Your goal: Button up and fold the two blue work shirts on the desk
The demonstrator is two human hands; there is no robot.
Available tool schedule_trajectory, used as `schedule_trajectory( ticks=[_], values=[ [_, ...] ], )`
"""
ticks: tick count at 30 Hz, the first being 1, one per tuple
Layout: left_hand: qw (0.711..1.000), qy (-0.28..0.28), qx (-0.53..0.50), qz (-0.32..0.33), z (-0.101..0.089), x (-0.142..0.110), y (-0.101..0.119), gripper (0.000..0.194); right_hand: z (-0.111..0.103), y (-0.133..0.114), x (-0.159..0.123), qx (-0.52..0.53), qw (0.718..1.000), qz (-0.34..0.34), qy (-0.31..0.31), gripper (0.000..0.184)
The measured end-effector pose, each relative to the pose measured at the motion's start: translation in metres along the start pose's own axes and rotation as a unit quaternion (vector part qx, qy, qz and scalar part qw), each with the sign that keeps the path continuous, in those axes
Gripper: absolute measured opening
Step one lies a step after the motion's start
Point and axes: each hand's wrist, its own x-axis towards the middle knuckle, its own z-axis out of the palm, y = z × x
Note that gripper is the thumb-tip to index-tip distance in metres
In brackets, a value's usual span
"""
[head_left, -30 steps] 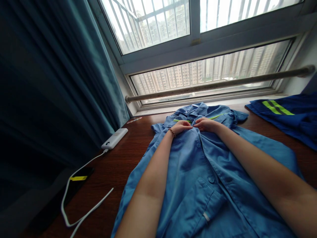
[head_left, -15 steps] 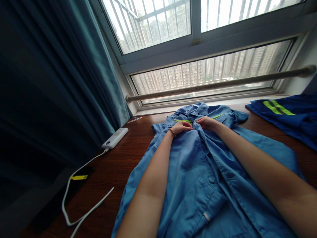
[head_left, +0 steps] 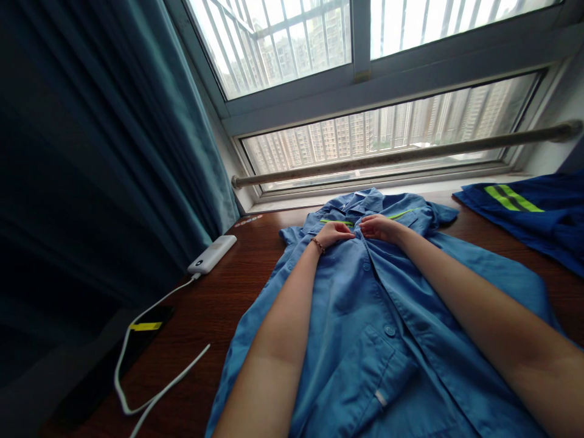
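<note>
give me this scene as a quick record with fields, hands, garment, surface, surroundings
left hand: bracelet at wrist, fingertips at shirt's front opening
right hand: fingertips at same opening; grip unclear
garment: blue button-up work shirt, front up, lower front unfastened
surface: brown wood-grain top
left side: white power bank, white cable, blue curtain
right side: darker blue garment, yellow-green stripes

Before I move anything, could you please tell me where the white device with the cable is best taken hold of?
Probably across its long sides, toward the far end, coming from above: the white device is long and narrow, lies flat, and has the white cable running from its near end.
</note>
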Motion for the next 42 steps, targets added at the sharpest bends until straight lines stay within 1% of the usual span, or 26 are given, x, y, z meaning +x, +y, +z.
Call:
schedule_trajectory(
  ticks=[3,5,7,9,11,14,17,20,24,26,28,32,35,38,42],
  values=[
    [1.0,0.017,0.016,0.002,0.0,-0.001,0.001,0.028,-0.006,0.0,-0.002,0.012,1.0,-0.009,-0.024,0.024],
    [1.0,0.02,0.022,0.007,0.001,-0.001,0.0,0.028,-0.008,0.001,-0.004,0.003,0.999,-0.017,-0.044,0.033],
    [0.999,0.022,0.027,0.013,0.001,-0.001,0.0,0.028,-0.008,0.002,-0.005,-0.018,0.998,-0.022,-0.056,0.038],
    [0.999,0.019,0.033,0.015,0.002,0.0,-0.001,0.029,-0.005,0.003,-0.005,-0.06,0.996,-0.026,-0.06,0.035],
    [0.999,0.01,0.035,0.014,0.003,0.001,-0.002,0.031,0.0,0.003,-0.004,-0.122,0.991,-0.035,-0.051,0.03],
    [0.999,0.005,0.034,0.017,0.004,0.003,-0.003,0.032,0.006,0.004,-0.002,-0.195,0.979,-0.054,-0.03,0.028],
    [0.999,0.005,0.036,0.013,0.003,0.004,-0.004,0.032,0.008,0.005,0.0,-0.224,0.973,-0.058,-0.017,0.03],
    [1.0,-0.017,0.023,-0.012,0.0,0.002,-0.004,0.031,0.008,0.005,0.001,-0.247,0.967,-0.058,-0.01,0.032],
    [0.996,-0.062,-0.048,-0.04,-0.008,-0.003,-0.005,0.028,0.008,0.005,0.001,-0.261,0.963,-0.065,-0.016,0.033],
    [0.99,-0.088,-0.097,-0.054,-0.011,-0.006,-0.005,0.032,0.009,0.005,0.001,-0.263,0.962,-0.064,-0.018,0.034],
    [0.986,-0.099,-0.12,-0.06,-0.012,-0.007,-0.006,0.034,0.008,0.005,0.001,-0.262,0.963,-0.061,-0.016,0.034],
    [0.993,-0.074,-0.079,-0.041,-0.01,-0.003,-0.008,0.026,0.007,0.005,0.001,-0.231,0.971,-0.056,-0.026,0.035],
    [0.995,-0.073,-0.057,-0.025,-0.008,-0.001,-0.009,0.023,0.007,0.004,0.0,-0.211,0.975,-0.053,-0.04,0.036],
    [0.997,-0.071,-0.034,-0.01,-0.008,0.0,-0.009,0.023,0.008,0.002,-0.001,-0.229,0.971,-0.046,-0.05,0.038],
    [0.999,-0.05,-0.006,-0.004,-0.005,0.003,-0.008,0.028,0.011,0.002,-0.002,-0.258,0.964,-0.053,-0.038,0.036]
  ],
)
